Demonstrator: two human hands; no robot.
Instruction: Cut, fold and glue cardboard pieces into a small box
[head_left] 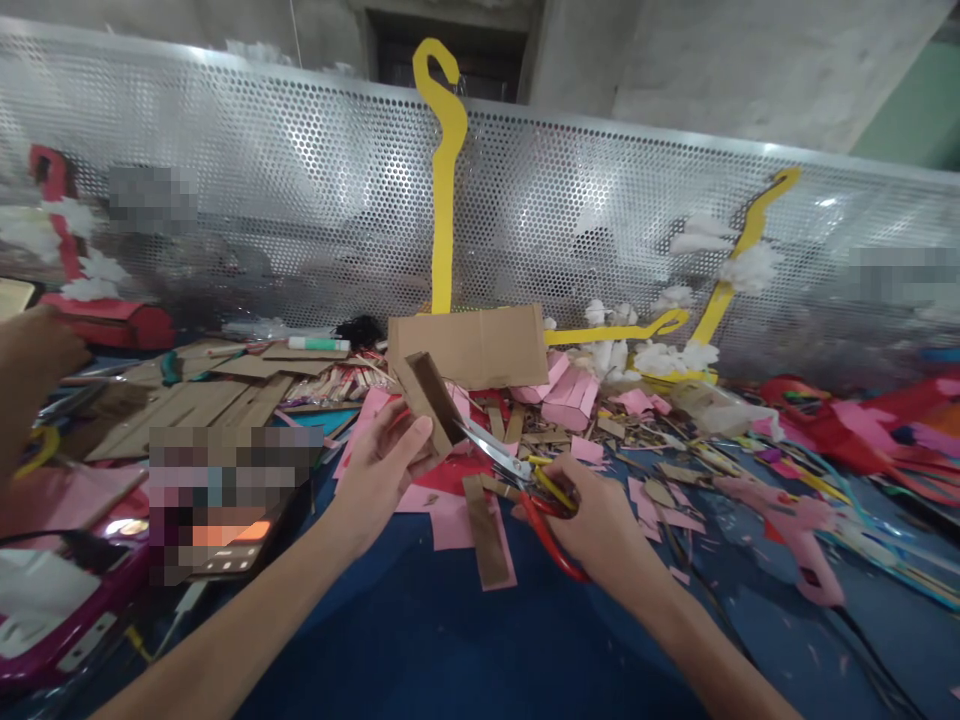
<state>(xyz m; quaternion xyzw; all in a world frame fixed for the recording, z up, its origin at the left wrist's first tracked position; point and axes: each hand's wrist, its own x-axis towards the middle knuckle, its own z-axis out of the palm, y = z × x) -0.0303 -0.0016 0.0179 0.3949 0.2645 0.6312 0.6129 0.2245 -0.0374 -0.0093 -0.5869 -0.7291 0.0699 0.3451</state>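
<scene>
item held: a small hollow cardboard box (pixel 433 395), raised above the blue table (pixel 360 620) and tilted, its hollow side towards the scissors (pixel 517 468). left hand (pixel 390 455): closed in a pinch on the box, thumb on the near lower part, other fingers around the left side and partly hidden. right hand (pixel 596 510): fingers curled around the red and yellow handles of the scissors; whether every finger sits inside the loops cannot be told. the blade tips are at the box's right end; contact is not certain.

handling, as judged: the box should be light, stiff along its folds, weaker at its thin walls, and not slippery. a hard squeeze could crush it. best hold is low on a side wall near a fold, fingertips away from the end facing the blades.

position: the box sits above and beyond the left thumb, left of the right hand. below lie a cardboard strip (pixel 487 540) and pink paper (pixel 450 527); behind stands a larger cardboard panel (pixel 480 340).
</scene>
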